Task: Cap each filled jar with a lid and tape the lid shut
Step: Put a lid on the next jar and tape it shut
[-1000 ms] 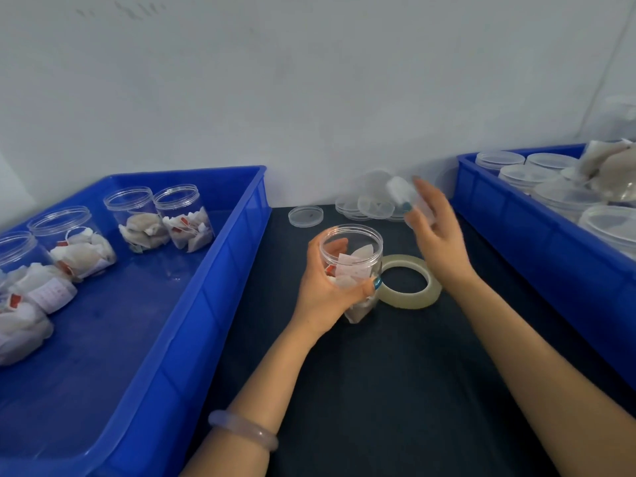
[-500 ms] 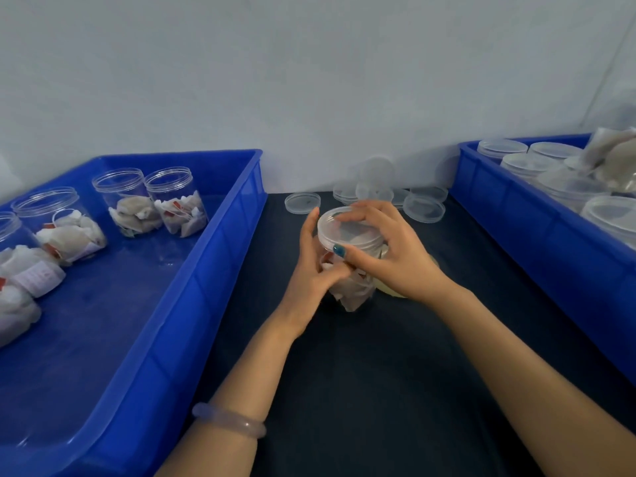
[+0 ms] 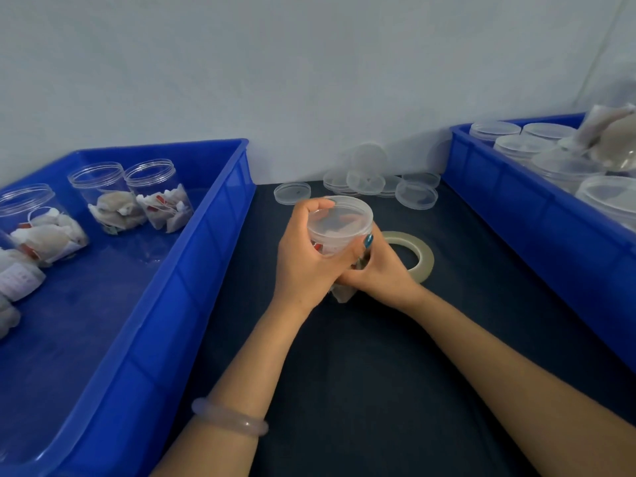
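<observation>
A clear plastic jar (image 3: 332, 247) filled with tea bags is held over the dark table, with a clear lid (image 3: 340, 218) sitting on its mouth. My left hand (image 3: 303, 259) wraps round the jar's top, its fingers curled over the lid's far left edge and its thumb across the front. My right hand (image 3: 378, 273) grips the jar's lower body from the right and mostly hides it. A roll of clear tape (image 3: 421, 258) lies flat on the table just right of my hands, partly behind my right hand.
Several loose lids (image 3: 364, 182) lie at the back by the wall. The left blue bin (image 3: 206, 242) holds several open filled jars (image 3: 158, 197). The right blue bin (image 3: 499, 201) holds several capped jars (image 3: 516, 144).
My right hand brought a lid from the back and set it on the jar. It then dropped to the jar's body, while my left hand shifted up round the lid.
</observation>
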The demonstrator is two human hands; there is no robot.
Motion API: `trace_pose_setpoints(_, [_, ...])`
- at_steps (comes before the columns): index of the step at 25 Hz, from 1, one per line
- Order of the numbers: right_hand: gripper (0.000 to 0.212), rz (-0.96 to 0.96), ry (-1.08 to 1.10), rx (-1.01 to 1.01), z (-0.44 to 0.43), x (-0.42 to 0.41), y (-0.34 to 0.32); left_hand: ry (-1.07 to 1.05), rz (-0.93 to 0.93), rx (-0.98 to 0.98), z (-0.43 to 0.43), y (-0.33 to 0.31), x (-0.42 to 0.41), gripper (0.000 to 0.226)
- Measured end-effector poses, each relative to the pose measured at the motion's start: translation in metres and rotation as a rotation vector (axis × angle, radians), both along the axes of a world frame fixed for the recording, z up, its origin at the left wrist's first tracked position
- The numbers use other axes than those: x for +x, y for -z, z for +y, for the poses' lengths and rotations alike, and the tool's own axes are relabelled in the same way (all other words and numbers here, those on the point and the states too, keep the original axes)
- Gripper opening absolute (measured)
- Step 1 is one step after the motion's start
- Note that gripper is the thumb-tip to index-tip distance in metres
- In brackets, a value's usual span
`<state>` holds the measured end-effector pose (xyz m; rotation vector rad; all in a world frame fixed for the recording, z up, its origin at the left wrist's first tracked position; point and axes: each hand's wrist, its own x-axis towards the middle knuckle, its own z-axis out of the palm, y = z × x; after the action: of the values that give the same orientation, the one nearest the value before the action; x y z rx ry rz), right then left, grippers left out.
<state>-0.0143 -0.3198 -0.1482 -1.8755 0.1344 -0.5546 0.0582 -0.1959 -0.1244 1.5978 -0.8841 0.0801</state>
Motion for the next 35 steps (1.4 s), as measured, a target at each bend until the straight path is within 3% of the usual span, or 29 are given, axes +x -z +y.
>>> trace_pose_setpoints(5, [0.078, -0.028, 0.146, -0.052, 0.015, -0.004, 0.0, -0.106, -0.083, 0.012, 0.003, -0.005, -0.008, 0.058])
trace_pose_setpoints(9, [0.075, 0.005, 0.246, -0.191, 0.024, -0.005, -0.007, -0.044, 0.078, -0.048, 0.012, -0.009, -0.001, 0.055])
trace_pose_setpoints(12, [0.074, 0.014, 0.082, -0.079, 0.019, -0.008, -0.017, 0.056, 0.202, -0.08, 0.015, -0.015, 0.0, 0.058])
trace_pose_setpoints(16, [0.049, 0.077, -0.318, 0.275, 0.014, -0.014, -0.029, 0.189, 0.346, -0.031, 0.023, -0.021, 0.004, 0.098])
trace_pose_setpoints(19, [0.077, 0.207, -0.493, 0.449, 0.01, -0.021, -0.032, 0.343, 0.473, 0.004, 0.027, -0.022, 0.002, 0.095])
trace_pose_setpoints(21, [0.083, 0.243, -0.53, 0.489, 0.01, -0.024, -0.033, 0.421, 0.501, 0.04, 0.028, -0.023, 0.002, 0.082])
trace_pose_setpoints(24, [0.066, 0.187, -0.456, 0.386, 0.016, -0.019, -0.036, 0.487, 0.502, 0.019, 0.033, -0.026, 0.008, 0.049])
trace_pose_setpoints(26, [0.051, 0.162, -0.373, 0.275, 0.02, -0.016, -0.04, 0.478, 0.499, -0.016, 0.036, -0.027, 0.011, 0.039])
trace_pose_setpoints(29, [0.051, 0.147, -0.305, 0.196, 0.024, -0.015, -0.044, 0.402, 0.471, 0.008, 0.036, -0.032, 0.009, 0.051])
trace_pose_setpoints(32, [0.033, 0.077, -0.188, 0.108, 0.034, -0.014, -0.044, 0.311, 0.383, 0.081, 0.034, -0.039, 0.009, 0.061])
trace_pose_setpoints(33, [0.032, 0.075, -0.099, 0.051, 0.038, -0.013, -0.043, 0.268, 0.349, 0.101, 0.032, -0.039, 0.009, 0.051])
trace_pose_setpoints(35, [0.059, 0.189, 0.171, -0.134, 0.048, -0.012, -0.04, 0.157, 0.321, 0.125, 0.027, -0.039, 0.007, 0.022])
